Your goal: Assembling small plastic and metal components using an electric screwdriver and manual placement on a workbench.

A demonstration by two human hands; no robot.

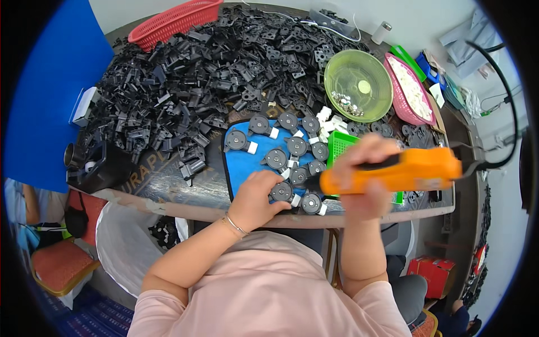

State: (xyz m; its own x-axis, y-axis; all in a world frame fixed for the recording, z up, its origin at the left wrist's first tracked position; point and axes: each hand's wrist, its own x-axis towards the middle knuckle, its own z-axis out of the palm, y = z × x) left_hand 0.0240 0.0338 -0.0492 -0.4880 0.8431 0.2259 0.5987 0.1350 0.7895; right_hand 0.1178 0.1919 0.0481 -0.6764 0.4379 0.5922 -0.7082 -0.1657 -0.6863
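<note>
My right hand (368,180) is wrapped round an orange electric screwdriver (426,170), held level above the table with its black nose pointing left. Beside that nose, my left hand (255,196) grips a round black part (282,191) with a white tab, thumb and fingers at its edges. Several more such round parts with white tabs, among them a black disc (275,159), lie on the blue mat (238,168). The right hand is blurred, and the tool partly hides a green basket (339,143).
A heap of black plastic pieces (208,67) covers the table's far side. A green sieve bowl (359,62) holds small metal bits; a pink basket (429,115) holds white pieces. At the left stands a black container (106,168). A black cable (514,106) runs to the screwdriver.
</note>
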